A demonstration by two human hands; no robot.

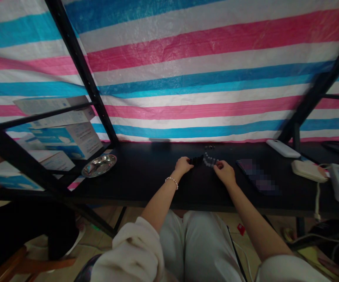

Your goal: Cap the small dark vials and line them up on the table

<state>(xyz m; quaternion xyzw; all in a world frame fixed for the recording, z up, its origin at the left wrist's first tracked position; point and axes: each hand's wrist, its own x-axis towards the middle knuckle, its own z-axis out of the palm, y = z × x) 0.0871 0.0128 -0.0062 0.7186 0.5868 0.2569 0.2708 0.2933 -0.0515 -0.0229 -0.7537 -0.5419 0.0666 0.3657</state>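
My left hand [183, 164], with a pearl bracelet on the wrist, rests on the black table [145, 176] with its fingers curled on the end of a small dark part [197, 159]. My right hand [224, 171] is closed in a pinch beside a row of small grey pieces [209, 160] that lie between the two hands. What the right fingers hold is too small to make out. A few more tiny dark bits [209, 147] lie just behind the row.
A metal dish [99, 165] sits at the table's left. Stacked blue-and-white boxes [66, 137] fill a black rack at left. A dark flat device [257, 176], white gadgets [282, 148] and cables lie at right. A striped tarp hangs behind.
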